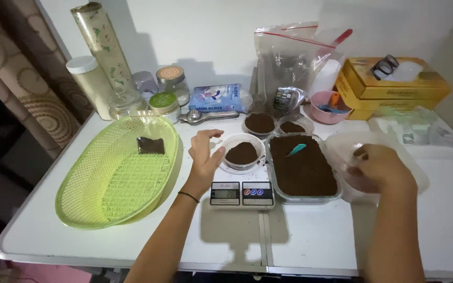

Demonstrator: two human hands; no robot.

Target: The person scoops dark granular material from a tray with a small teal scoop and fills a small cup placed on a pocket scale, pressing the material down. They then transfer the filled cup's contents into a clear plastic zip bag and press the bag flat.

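My left hand (204,156) curls open beside a small clear cup of brown powder (242,153) that stands on a white digital scale (241,193); the fingertips touch the cup's left rim. My right hand (377,166) reaches into a clear plastic lid or tray (415,162) at the right, fingers bent down; what it grips is hidden. Between the hands sits a rectangular clear container of brown powder (303,169) with a teal scoop (295,150) lying in it.
A green mesh basket (116,175) with a dark brown packet (150,145) lies at the left. Two more powder cups (259,123), jars, a paper roll, a zip bag, a pink bowl (325,109) and yellow boxes (389,84) line the back.
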